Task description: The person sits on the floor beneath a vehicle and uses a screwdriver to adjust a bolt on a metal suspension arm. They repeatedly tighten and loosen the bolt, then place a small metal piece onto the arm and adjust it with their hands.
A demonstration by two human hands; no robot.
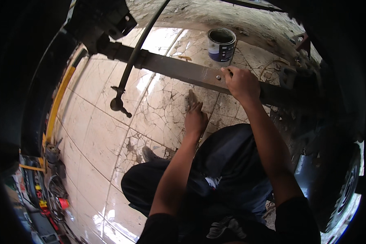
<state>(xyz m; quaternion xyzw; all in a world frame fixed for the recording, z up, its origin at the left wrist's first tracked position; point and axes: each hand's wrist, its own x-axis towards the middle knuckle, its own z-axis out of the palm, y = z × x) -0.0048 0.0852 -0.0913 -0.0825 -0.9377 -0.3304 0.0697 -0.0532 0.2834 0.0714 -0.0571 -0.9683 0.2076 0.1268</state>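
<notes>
A long dark metal beam (179,69) runs across in front of me, from the upper left to the right. My right hand (243,83) is closed over the beam, its fingers curled at the far edge, right beside a small round bolt head (218,77). Below the beam, my left hand (196,120) is closed around a narrow brush (191,97) with a brownish handle and dark bristles on its left side. The brush points up toward the beam's near edge, apart from it. My right fingertips are partly hidden.
An open paint can (221,45) stands beyond the beam on cracked floor tiles (154,99). A dark rod with a ball joint (116,104) hangs over the beam at left. Tools and a yellow bar (60,103) lie far left. A tyre (345,195) stands lower right.
</notes>
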